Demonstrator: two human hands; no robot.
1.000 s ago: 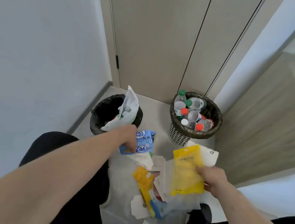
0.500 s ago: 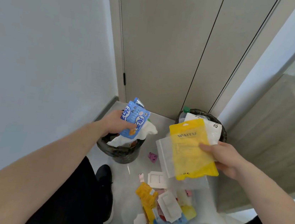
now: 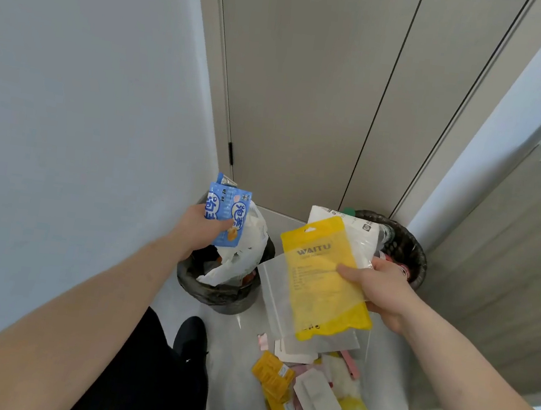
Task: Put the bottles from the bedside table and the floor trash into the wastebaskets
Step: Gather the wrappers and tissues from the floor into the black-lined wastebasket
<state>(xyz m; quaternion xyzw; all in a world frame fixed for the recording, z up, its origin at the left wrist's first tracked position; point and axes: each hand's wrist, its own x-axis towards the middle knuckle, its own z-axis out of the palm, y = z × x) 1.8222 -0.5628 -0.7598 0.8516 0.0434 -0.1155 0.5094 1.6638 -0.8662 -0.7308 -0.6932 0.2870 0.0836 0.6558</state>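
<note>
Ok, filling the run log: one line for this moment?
left hand: holds blue packet over black bin | right hand: holds yellow pouch

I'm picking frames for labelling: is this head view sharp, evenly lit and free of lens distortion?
Head view: soft, even light, with no harsh shadows; print on the blue packet and yellow pouch is readable, though fine text blurs; wide-angle bending curves the forearms and tilts the door lines; the floor trash is slightly soft.
</note>
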